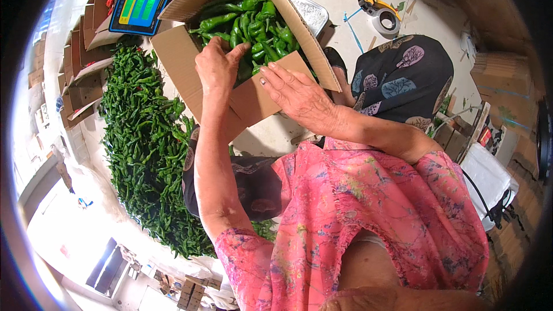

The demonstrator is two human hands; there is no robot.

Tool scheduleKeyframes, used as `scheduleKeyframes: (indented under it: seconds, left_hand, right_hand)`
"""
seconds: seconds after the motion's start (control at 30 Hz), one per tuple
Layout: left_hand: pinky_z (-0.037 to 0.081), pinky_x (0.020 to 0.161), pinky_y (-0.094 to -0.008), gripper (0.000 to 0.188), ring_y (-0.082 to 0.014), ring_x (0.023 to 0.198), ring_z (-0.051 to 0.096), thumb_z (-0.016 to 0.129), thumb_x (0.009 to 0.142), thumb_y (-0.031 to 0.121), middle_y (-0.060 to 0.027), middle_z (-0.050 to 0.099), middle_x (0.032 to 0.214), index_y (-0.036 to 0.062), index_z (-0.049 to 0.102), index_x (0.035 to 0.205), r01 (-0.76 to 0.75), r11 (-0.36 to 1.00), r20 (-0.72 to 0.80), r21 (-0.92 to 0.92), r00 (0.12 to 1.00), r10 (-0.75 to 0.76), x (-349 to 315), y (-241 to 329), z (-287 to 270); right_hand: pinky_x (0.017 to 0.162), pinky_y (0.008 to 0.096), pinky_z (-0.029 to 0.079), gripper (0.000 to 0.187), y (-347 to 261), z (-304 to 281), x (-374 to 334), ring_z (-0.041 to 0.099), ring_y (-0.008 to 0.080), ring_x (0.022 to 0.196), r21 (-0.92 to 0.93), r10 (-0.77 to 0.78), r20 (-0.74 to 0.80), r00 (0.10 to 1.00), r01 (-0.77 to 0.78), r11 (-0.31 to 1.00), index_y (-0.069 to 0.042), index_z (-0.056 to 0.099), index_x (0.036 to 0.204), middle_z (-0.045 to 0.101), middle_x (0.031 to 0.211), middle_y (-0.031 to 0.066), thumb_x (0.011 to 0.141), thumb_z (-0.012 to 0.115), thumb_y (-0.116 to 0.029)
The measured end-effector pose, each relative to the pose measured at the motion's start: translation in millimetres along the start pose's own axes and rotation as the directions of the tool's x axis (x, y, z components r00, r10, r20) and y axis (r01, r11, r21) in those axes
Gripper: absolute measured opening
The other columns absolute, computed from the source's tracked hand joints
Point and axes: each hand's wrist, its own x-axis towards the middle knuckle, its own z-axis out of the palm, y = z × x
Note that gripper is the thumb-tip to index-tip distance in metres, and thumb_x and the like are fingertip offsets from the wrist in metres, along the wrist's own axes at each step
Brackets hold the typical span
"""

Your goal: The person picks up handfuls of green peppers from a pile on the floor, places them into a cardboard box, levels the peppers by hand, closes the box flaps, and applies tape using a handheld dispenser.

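Note:
An open cardboard box (190,72) stands in front of me, filled with long green peppers (262,26). My left hand (218,63) reaches over its near left side onto the peppers. Its thumb stretches away from the bent fingers, whose tips are partly hidden; no pepper shows in its grip. My right hand (300,95) lies flat, fingers stretched out, against the near flap (253,103) of the box, close to the peppers' edge. Part of a silver metal platform (308,11) shows behind the box's right side.
A scale's panel (144,1) with keypad and lit display is at the upper left. Below it spreads a big heap of green peppers (144,144). Open cartons (86,52) line the far left. A yellow tape dispenser (380,12) lies on the floor to the right.

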Motion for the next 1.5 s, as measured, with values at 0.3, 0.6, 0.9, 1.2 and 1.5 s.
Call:
scheduleKeyframes:
  seconds: [0.3, 0.6, 0.9, 1.2, 1.5]
  left_hand:
    - [0.052, 0.061, -0.0394, 0.031, -0.0280, 0.059, 0.063, 0.082, 0.084, 0.028, -0.0117, 0.065, 0.065, 0.0014, 0.066, 0.089, 0.038, 0.949, -0.009, -0.312, 0.999, -0.043, -8, 1, -2]
    - [0.039, 0.103, -0.0488, 0.046, -0.0331, 0.123, 0.055, 0.064, 0.097, 0.040, -0.0141, 0.062, 0.125, 0.0166, 0.057, 0.136, -0.341, 0.847, -0.307, 0.409, 0.822, 0.479, 82, 5, -54]
    - [0.054, 0.094, -0.0428, 0.028, -0.0356, 0.109, 0.068, 0.060, 0.101, 0.032, -0.0140, 0.069, 0.123, 0.0078, 0.072, 0.111, -0.344, 0.937, -0.238, -0.059, 0.916, 0.321, 24, 8, -6]
    - [0.036, 0.110, -0.0543, 0.049, -0.0466, 0.140, 0.040, 0.059, 0.100, 0.034, -0.0232, 0.043, 0.153, 0.0204, 0.053, 0.146, -0.372, 0.897, -0.300, 0.239, 0.850, 0.433, -4, 4, 42]
    - [0.032, 0.112, -0.0534, 0.048, -0.0428, 0.142, 0.039, 0.059, 0.100, 0.037, -0.0202, 0.044, 0.154, 0.0215, 0.055, 0.145, -0.328, 0.928, -0.327, 0.174, 0.870, 0.369, -17, 7, 53]
  right_hand:
    - [0.119, 0.0454, 0.030, 0.057, -6, -2, 10, 0.036, 0.0354, 0.147, -0.177, -0.040, 0.101, 0.994, 0.058, 0.982, 0.001, 0.047, 0.146, 0.042, 0.155, 0.0201, 0.093, 0.050, -0.019]
    - [0.114, 0.0447, 0.037, 0.057, -3, -9, 15, 0.042, 0.0394, 0.143, -0.213, -0.094, 0.145, 0.985, 0.124, 0.969, 0.004, 0.050, 0.143, 0.044, 0.152, 0.0252, 0.091, 0.052, -0.018]
    - [0.114, 0.0459, 0.037, 0.057, -5, -6, 12, 0.042, 0.0396, 0.143, -0.218, -0.096, 0.135, 0.986, 0.124, 0.968, 0.004, 0.051, 0.142, 0.044, 0.152, 0.0257, 0.090, 0.052, -0.019]
    - [0.115, 0.0468, 0.037, 0.054, -3, -1, 12, 0.044, 0.0391, 0.141, -0.161, -0.107, 0.106, 0.989, 0.123, 0.979, 0.005, 0.056, 0.135, 0.049, 0.148, 0.0261, 0.087, 0.055, -0.019]
    - [0.108, 0.0454, 0.043, 0.043, 2, -10, 11, 0.052, 0.0381, 0.132, -0.090, -0.100, -0.021, 0.995, 0.098, 0.991, 0.006, 0.065, 0.121, 0.056, 0.137, 0.0260, 0.087, 0.058, -0.018]
